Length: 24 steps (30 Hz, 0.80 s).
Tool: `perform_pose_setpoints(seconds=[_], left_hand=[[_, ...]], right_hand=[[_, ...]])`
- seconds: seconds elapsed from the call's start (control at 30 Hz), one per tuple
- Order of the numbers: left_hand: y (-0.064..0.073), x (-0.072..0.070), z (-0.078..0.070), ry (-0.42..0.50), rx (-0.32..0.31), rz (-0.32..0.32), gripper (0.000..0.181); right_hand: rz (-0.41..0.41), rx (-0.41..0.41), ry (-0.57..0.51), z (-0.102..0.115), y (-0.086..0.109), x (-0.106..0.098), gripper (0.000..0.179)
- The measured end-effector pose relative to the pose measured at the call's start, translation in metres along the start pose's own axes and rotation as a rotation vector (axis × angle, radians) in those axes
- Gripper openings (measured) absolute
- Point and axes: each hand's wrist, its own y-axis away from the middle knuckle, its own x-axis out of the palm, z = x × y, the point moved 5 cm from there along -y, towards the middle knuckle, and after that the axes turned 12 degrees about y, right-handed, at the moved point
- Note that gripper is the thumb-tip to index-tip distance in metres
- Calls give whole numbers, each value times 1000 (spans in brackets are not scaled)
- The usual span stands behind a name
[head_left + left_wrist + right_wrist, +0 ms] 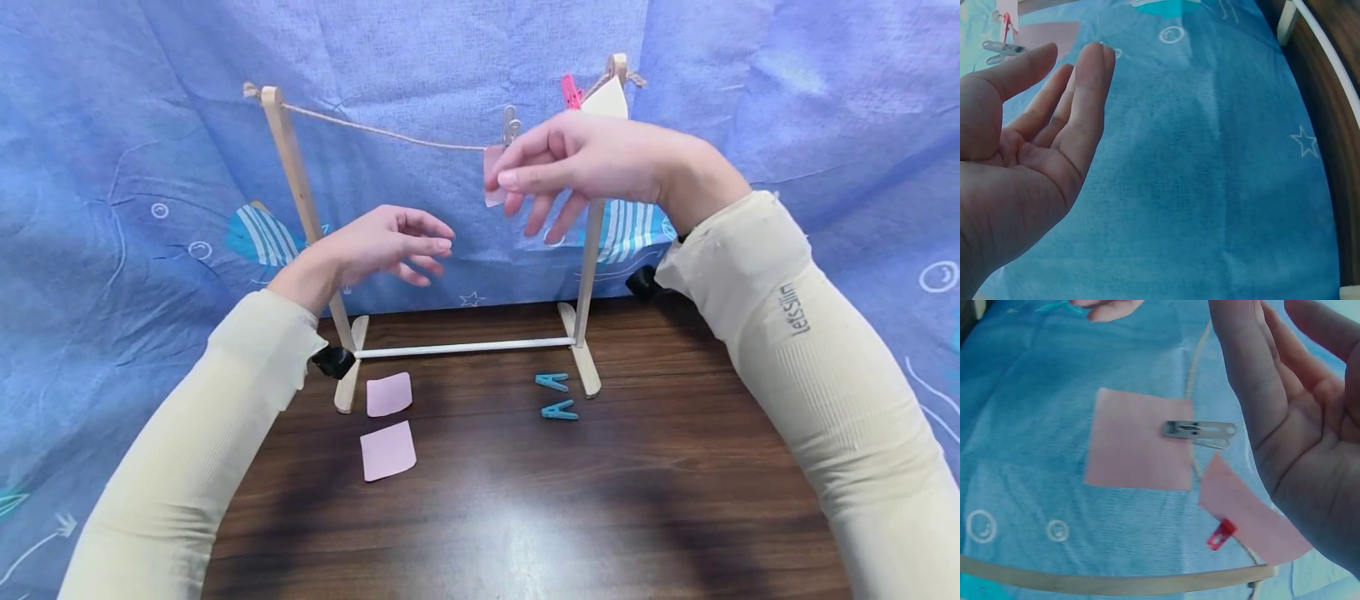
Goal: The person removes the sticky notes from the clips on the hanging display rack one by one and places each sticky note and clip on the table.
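A metal clip (1204,429) and rough rope (375,128), upper centre, hang before matt cloth (420,67) above paper squares (387,452) on a glossy wood-grain counter (660,483).

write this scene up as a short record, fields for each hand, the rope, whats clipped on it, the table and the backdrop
left hand: holds nothing, fingers relaxed
right hand: holds nothing, near the metal clip
rope: strung between two wooden posts
clipped on: pink sheet by the metal clip; second sheet by a red clip
table: two loose pink sheets, two blue clothespins
backdrop: blue printed cloth
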Motion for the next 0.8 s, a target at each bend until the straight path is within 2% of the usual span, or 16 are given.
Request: perform_pose_setpoints(seconds=[0.23,0.37,0.53,0.8], left_hand=[[-6,3,-13,39,23,-30,41],[-10,6,-18,65,36,-56,47],[-18,7,-21,119,75,-98,52],[-27,11,-29,195,144,-191,55]], right_hand=[[-288,-24,-202,6,-2,-25,36],[-401,-11,-329,0,-1,-33,37],[-453,21,-429,-10,-1,-37,37],[-467,43,-413,-25,-2,-39,42]])
